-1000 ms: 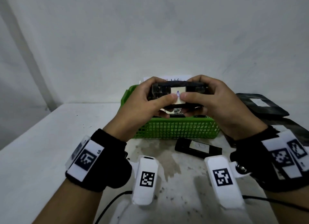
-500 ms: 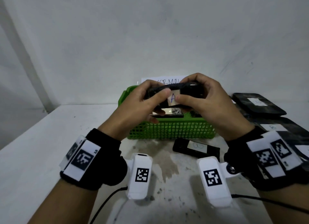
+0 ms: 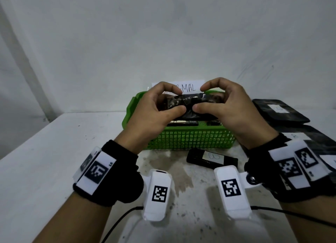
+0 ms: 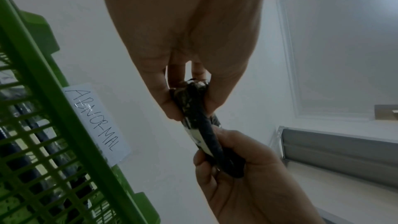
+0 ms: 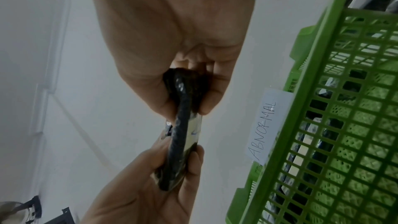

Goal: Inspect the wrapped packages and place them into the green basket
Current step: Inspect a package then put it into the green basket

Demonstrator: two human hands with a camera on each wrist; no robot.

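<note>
A black wrapped package (image 3: 189,104) is held in the air above the green basket (image 3: 189,139). My left hand (image 3: 160,106) grips its left end and my right hand (image 3: 218,104) grips its right end, thumbs on the near face. The package's plain black side faces me; its white label shows only from below, on the package (image 4: 202,125) in the left wrist view and on the package (image 5: 183,125) in the right wrist view. Other wrapped packages lie inside the basket. One more black package with a white label (image 3: 211,158) lies on the table in front of the basket.
A paper sign reading ABNORMAL (image 3: 190,87) is stuck on the wall behind the basket. Several larger black packages (image 3: 280,112) lie stacked at the right of the white table (image 3: 54,152). Cables run from my wrist cameras along the near edge.
Both hands have turned the package over: its white label faced me before, and now the plain black side does. The package stayed above the basket.
</note>
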